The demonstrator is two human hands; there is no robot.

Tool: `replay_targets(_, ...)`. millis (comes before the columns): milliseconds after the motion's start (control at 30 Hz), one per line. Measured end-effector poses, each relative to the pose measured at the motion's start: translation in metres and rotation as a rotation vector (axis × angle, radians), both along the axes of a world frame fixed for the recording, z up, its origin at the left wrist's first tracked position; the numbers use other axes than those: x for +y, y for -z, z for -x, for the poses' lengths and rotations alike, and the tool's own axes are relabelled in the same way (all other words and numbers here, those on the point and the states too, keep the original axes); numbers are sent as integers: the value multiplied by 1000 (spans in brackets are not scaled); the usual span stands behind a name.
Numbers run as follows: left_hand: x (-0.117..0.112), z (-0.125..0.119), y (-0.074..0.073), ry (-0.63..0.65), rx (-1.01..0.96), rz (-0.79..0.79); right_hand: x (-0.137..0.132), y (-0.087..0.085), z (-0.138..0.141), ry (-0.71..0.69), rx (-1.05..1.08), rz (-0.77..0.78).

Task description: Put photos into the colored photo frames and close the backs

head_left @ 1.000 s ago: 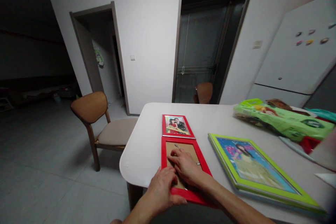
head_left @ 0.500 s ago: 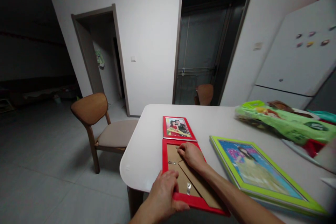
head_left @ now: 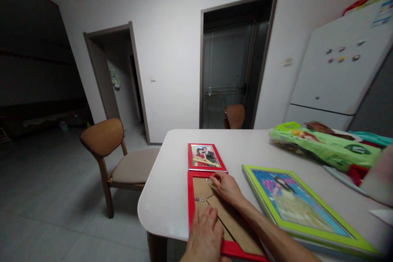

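A red picture frame (head_left: 191,200) lies face down on the white table (head_left: 166,196), its brown cardboard back and folded stand showing. My left hand (head_left: 205,233) rests flat on the near part of that back, fingers stretched out. My right hand (head_left: 226,187) is at the frame's far edge, fingertips pinched at a small metal clip on the back. Just beyond lies a smaller red frame (head_left: 205,157) face up with a photo of a couple.
A large green-framed picture (head_left: 294,206) lies face up to the right. A green plastic package (head_left: 325,146) and other items sit at the far right. A wooden chair (head_left: 115,157) stands left of the table, with a fridge (head_left: 337,73) behind on the right.
My left hand has let go of the frame's near edge and now lies flat on the cardboard back. My right hand stays at the far edge. The camera has tilted up slightly.
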State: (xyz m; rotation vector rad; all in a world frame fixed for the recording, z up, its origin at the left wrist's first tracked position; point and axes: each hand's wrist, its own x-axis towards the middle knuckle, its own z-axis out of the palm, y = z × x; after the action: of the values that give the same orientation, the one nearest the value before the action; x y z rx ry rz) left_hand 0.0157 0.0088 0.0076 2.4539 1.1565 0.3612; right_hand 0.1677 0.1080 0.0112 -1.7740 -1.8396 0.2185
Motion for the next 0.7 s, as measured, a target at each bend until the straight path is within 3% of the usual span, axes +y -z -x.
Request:
replay_targets(133,-1,-6,1,40,-10,-13,-29,-11,-32,-29,332,-65)
replay_targets(233,-2,-2,-12,2,-156,-48,-56,-14,-47,81,739,-64)
replay_targets(300,-3,-3,-25,-52,-353,-46,-74,-13,-39,103,950,-3)
replay_targets(433,-10,-25,-47,-138,-888,108,-99,-7,2,-115,1299,237)
replay_targets(500,-12,-40,-55,-128,-1098,241,-104,-7,14,-151,1473,212)
replay_targets(600,-10,-59,-65,-90,-1282,365,-104,-14,-4,-66,1536,36)
replay_targets(700,1,-74,-69,-93,-1397,399,-101,-27,-60,166,1329,-32)
